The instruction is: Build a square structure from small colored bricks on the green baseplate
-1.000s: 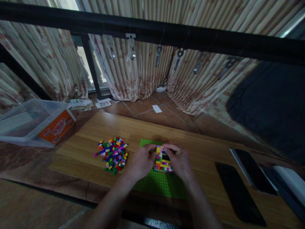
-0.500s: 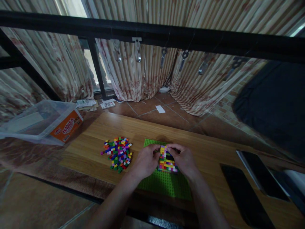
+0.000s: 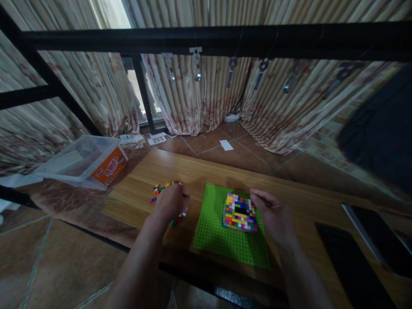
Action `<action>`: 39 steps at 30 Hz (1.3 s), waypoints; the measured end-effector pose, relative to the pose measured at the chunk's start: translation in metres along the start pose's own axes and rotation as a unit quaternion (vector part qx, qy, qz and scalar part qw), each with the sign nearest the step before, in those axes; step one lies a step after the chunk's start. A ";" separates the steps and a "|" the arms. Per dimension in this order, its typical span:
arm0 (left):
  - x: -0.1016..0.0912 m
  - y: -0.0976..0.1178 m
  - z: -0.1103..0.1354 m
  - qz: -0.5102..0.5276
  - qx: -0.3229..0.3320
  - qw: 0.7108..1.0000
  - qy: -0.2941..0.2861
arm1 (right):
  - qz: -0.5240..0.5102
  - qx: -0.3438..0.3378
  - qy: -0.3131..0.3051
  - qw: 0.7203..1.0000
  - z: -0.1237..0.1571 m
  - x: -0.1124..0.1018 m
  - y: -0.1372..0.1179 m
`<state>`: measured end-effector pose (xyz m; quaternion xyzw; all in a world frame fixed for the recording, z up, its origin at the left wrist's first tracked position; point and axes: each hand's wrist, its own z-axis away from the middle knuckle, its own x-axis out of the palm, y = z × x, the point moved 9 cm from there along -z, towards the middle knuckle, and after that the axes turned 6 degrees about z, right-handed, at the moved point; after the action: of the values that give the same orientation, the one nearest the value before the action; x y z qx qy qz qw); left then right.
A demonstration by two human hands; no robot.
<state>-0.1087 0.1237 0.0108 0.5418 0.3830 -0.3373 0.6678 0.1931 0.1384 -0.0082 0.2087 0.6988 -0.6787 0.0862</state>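
A green studded baseplate (image 3: pixel 222 240) lies on a low wooden table (image 3: pixel 199 171). On it stands a square wall of small multicoloured bricks (image 3: pixel 240 211) with a dark hollow in the middle. My right hand (image 3: pixel 273 212) rests at the right side of this brick build, fingers curled, fingertips touching its upper right corner. My left hand (image 3: pixel 170 201) lies palm down over the pile of loose coloured bricks (image 3: pixel 161 187) left of the baseplate, covering most of it. Whether its fingers hold a brick is hidden.
A clear plastic tub with an orange label (image 3: pixel 86 161) stands on the floor at the left. Two dark phones or tablets (image 3: pixel 354 266) lie on the table's right end. A black metal rail (image 3: pixel 206 40) and striped curtains (image 3: pixel 193 98) are behind. Papers (image 3: pixel 225 145) lie on the tiled floor.
My left hand left the brick build and moved left onto the loose brick pile. My right hand slid to the build's right side. The camera view shifted left.
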 end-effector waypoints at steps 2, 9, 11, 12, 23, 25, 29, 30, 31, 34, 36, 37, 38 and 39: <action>0.004 0.001 0.003 -0.038 -0.006 0.999 -0.008 | 0.001 0.003 -0.002 1.000 0.001 0.001 -0.001; 0.011 0.006 0.005 -0.076 -0.012 0.997 -0.027 | -0.004 0.015 -0.011 1.000 0.003 0.008 0.000; 0.009 0.008 0.004 -0.074 -0.004 0.997 -0.018 | -0.009 0.011 -0.008 1.000 0.002 0.007 -0.001; 0.008 0.010 0.003 -0.069 0.002 0.997 -0.014 | -0.012 0.008 -0.005 1.000 0.002 0.006 -0.001; 0.047 0.060 0.006 0.489 0.052 0.861 -0.125 | -0.041 -0.134 -0.040 0.989 0.024 0.020 -0.057; 0.057 0.069 0.012 0.564 0.021 0.808 -0.171 | -0.032 -0.162 -0.066 0.984 0.029 0.029 -0.066; 0.065 0.078 0.020 0.652 -0.027 0.729 -0.205 | -0.020 -0.198 -0.080 0.977 0.034 0.037 -0.073; 0.066 0.078 0.021 0.665 -0.037 0.716 -0.209 | -0.015 -0.206 -0.077 0.975 0.035 0.037 -0.073; 0.067 0.079 0.021 0.675 -0.046 0.705 -0.212 | -0.009 -0.215 -0.072 0.974 0.035 0.037 -0.074; 0.072 0.080 0.022 0.692 -0.061 0.685 -0.220 | 0.022 -0.245 -0.055 0.968 0.037 0.034 -0.077; 0.075 0.082 0.022 0.695 -0.063 0.680 -0.224 | 0.052 -0.274 -0.041 0.959 0.039 0.032 -0.083; 0.075 0.082 0.022 0.695 -0.061 0.680 -0.226 | 0.069 -0.290 -0.036 0.954 0.041 0.031 -0.086; 0.076 0.083 0.022 0.696 -0.058 0.679 -0.226 | 0.084 -0.306 -0.031 0.948 0.042 0.031 -0.090; 0.076 0.083 0.022 0.696 -0.054 0.680 -0.225 | 0.098 -0.320 -0.029 0.942 0.044 0.031 -0.093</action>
<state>0.0031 0.1152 -0.0143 0.5227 -0.2491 0.1342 0.8042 0.1202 0.1013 0.0618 0.2179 0.8526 -0.4132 0.2342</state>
